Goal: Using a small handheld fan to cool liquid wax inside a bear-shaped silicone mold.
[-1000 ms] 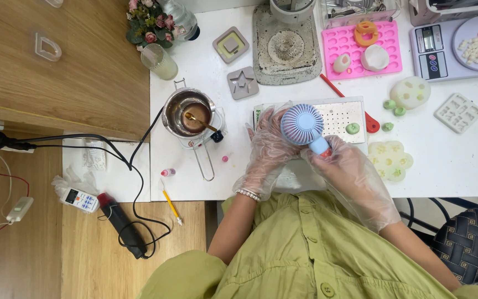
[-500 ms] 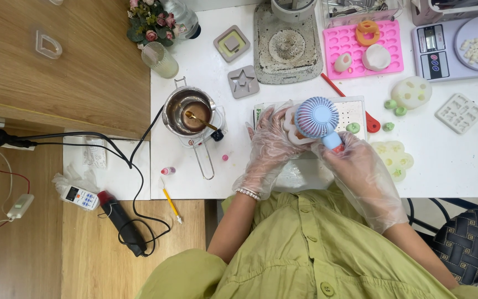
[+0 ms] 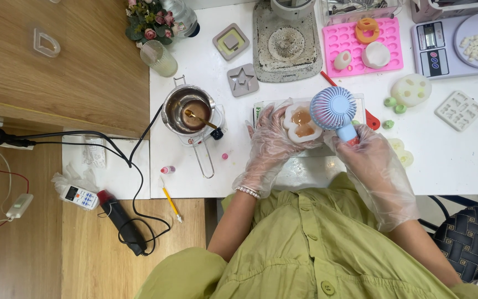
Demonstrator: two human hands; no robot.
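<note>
At the front edge of a white worktable [image 3: 443, 160], 2 gloved hands work together — the left hand [image 3: 269, 141] is curled around a white heart-shaped mould [image 3: 301, 123] filled with brown liquid, while the right hand [image 3: 369, 160] is closed on the handle of a small blue fan [image 3: 333, 108] held just over it. Keeping the mould level and the fan close but not touching looks wisest — a tilt could spill the fill.

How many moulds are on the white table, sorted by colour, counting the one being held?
Pink tray mould: 1
Grey moulds, square and star: 2
White moulds, held heart, round, flat square: 3
Total: 6
</note>
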